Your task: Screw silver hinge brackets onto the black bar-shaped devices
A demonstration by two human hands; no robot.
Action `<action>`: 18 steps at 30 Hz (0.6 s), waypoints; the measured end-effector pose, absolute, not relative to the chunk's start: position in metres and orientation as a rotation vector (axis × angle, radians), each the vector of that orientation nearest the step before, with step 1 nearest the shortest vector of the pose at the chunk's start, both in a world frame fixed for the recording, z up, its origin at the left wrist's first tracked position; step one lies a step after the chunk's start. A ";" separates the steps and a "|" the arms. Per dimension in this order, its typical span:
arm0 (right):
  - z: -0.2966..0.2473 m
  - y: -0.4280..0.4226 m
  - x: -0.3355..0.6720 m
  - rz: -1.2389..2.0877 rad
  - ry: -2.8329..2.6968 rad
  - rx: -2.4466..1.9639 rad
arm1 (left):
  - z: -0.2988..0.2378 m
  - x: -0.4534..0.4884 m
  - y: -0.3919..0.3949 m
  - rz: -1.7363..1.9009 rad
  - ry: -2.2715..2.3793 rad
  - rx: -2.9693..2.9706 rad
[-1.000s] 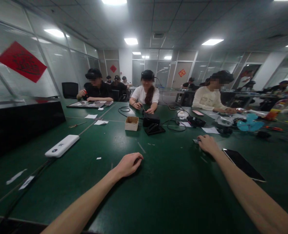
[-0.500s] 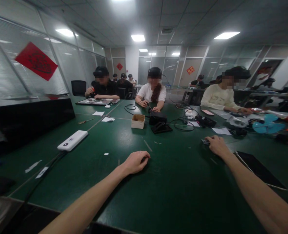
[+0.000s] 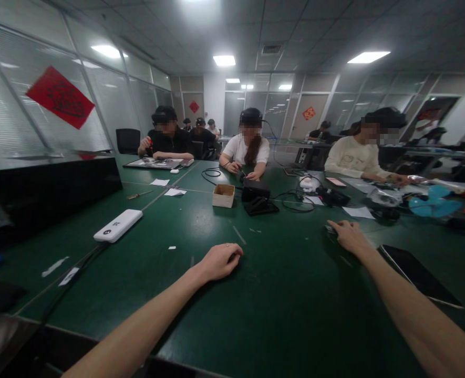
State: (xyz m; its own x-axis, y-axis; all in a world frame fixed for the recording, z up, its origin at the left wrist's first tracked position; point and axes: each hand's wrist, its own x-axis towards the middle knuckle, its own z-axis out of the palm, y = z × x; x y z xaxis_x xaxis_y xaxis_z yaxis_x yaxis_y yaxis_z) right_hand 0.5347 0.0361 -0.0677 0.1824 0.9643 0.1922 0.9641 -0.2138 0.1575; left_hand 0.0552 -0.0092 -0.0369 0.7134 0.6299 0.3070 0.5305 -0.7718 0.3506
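Observation:
My left hand [image 3: 218, 261] rests on the green table [image 3: 279, 304] near its middle, fingers curled under in a loose fist with nothing visible in it. My right hand [image 3: 349, 235] lies farther out to the right, palm down. Its fingers stretch forward over a small flat object [image 3: 330, 228] that shows only at the fingertips. A dark phone [image 3: 417, 274] lies flat just right of my right forearm.
A white power bank [image 3: 117, 226] with a cable lies at the left, and a small cardboard box [image 3: 223, 195] and black device [image 3: 258, 199] at mid-table. Three people sit working along the far side. A blue fan [image 3: 433, 202] and cables clutter the right.
The view has swung slightly left and settled. My right hand's fingertips have slid a little further over the small flat object. My left hand has stayed curled in place.

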 end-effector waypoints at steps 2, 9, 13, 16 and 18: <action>-0.067 0.035 0.534 0.411 1.975 2.416 | -0.037 0.055 -0.010 0.611 0.921 2.679; -0.068 0.035 0.534 0.375 1.956 2.417 | -0.036 0.056 -0.010 0.606 0.929 2.662; -0.067 0.033 0.534 0.412 1.972 2.415 | -0.034 0.056 -0.010 0.603 0.924 2.656; -0.066 0.033 0.533 0.396 1.974 2.410 | -0.034 0.056 -0.011 0.598 0.930 2.655; -0.066 0.033 0.532 0.377 1.964 2.412 | -0.034 0.056 -0.011 0.596 0.928 2.658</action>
State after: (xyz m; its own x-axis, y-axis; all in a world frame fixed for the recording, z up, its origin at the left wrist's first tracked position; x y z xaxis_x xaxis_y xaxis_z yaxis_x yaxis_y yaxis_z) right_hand 0.5317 0.0333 -0.0660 0.1850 0.9661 0.1803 0.9641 -0.2140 0.1571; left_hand 0.0559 -0.0106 -0.0336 0.7113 0.6394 0.2919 0.5316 -0.7611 0.3718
